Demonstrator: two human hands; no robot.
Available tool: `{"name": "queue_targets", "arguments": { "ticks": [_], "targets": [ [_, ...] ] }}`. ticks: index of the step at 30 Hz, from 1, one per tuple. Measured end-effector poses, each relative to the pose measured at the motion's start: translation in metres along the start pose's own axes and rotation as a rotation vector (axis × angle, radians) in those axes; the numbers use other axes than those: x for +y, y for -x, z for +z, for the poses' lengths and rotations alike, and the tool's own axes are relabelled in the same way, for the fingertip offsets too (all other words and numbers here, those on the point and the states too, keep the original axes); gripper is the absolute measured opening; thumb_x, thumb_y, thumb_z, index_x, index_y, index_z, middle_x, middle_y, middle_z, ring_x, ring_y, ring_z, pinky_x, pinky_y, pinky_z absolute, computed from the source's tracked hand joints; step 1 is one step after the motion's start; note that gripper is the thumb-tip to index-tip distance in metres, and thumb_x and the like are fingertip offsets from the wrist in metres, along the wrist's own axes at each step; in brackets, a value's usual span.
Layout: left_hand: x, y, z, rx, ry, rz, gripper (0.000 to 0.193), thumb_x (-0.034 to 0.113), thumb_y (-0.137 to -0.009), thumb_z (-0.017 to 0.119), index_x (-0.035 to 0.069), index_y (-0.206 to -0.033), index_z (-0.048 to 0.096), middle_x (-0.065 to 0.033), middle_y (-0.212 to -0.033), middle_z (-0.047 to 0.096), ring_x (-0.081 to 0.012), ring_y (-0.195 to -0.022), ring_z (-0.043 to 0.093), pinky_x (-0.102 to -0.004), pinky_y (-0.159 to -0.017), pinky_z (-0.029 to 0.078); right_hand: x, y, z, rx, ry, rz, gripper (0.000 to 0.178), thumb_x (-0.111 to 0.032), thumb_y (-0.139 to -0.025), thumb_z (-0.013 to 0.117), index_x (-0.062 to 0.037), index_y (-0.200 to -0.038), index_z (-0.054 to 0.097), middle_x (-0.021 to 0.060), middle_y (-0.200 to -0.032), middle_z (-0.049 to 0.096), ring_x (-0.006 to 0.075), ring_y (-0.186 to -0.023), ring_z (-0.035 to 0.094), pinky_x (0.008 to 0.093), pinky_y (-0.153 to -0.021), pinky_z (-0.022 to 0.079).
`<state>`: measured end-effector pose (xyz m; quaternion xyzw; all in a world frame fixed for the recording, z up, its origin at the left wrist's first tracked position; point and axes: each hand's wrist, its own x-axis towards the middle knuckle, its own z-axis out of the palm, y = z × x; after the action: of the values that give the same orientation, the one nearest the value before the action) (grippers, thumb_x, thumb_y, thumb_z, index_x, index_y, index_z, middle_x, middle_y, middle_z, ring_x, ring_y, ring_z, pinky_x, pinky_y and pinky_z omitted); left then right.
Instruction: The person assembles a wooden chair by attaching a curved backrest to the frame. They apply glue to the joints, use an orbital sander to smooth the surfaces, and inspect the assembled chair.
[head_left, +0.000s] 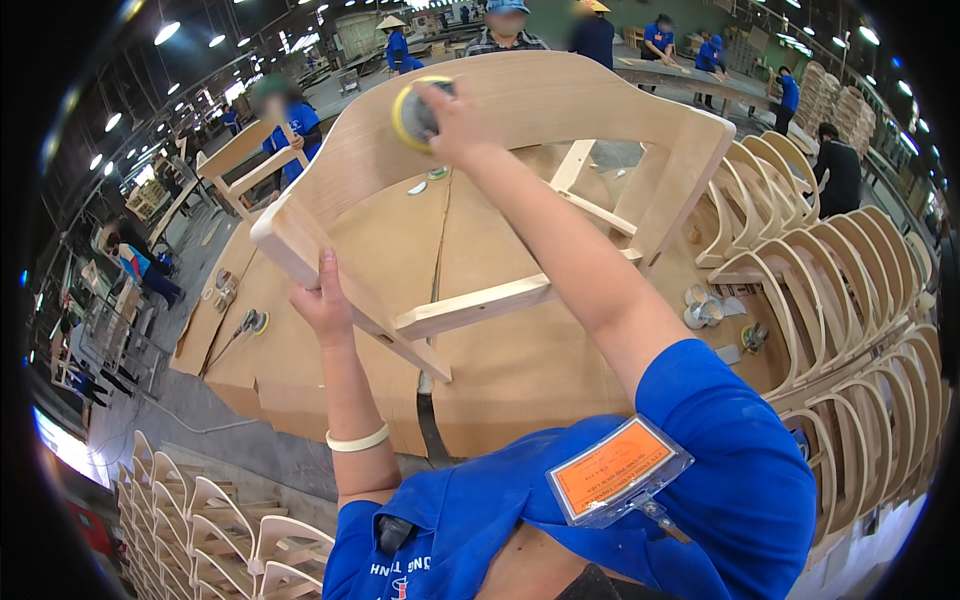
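Note:
A pale wooden chair frame (520,90) with a curved backrest and legs stands on the cardboard-covered table (500,380) in front of me. My left hand (325,300) is closed around the left arm end of the frame, thumb on top. Against the inner face of the curved backrest, my right hand (462,125) grips a round grey sanding pad with a yellow rim (408,115). My right arm reaches across the frame and covers part of its lower rail (480,305).
Corded sanders (257,322) lie at the table's left, another sander (755,338) at its right. Stacked curved chair frames (830,270) crowd the right side, and more frames (200,520) stand lower left. A person (505,30) is just beyond the backrest; other people work farther off.

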<state>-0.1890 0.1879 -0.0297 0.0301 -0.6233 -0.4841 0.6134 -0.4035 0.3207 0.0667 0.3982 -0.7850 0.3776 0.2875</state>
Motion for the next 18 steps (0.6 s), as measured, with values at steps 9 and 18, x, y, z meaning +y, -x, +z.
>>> {"name": "queue_targets", "arguments": {
  "ticks": [9, 18],
  "targets": [
    [-0.005, -0.008, 0.006, -0.001, 0.017, 0.01, 0.028, 0.011, -0.087, 0.064, -0.009, -0.104, 0.057, -0.0093, -0.098, 0.062, -0.0126, -0.088, 0.058, -0.0269, -0.077, 0.046, 0.092, 0.011, -0.053, 0.316, 0.333, 0.372, 0.072, -0.013, -0.074, 0.071, -0.0335, -0.136, 0.039, 0.0175, -0.126, 0.039, 0.0401, -0.103, 0.058, 0.046, -0.084, 0.051],
    [-0.011, -0.011, 0.006, -0.022, 0.001, -0.007, 0.027, 0.013, -0.086, 0.066, -0.008, -0.101, 0.058, -0.0077, -0.093, 0.062, -0.0111, -0.083, 0.058, -0.0258, -0.072, 0.046, 0.07, 0.029, -0.018, 0.153, 0.267, 0.217, 0.074, -0.011, -0.073, 0.072, -0.0348, -0.135, 0.039, 0.017, -0.13, 0.037, 0.0396, -0.103, 0.058, 0.0446, -0.084, 0.051]
  ]
}}
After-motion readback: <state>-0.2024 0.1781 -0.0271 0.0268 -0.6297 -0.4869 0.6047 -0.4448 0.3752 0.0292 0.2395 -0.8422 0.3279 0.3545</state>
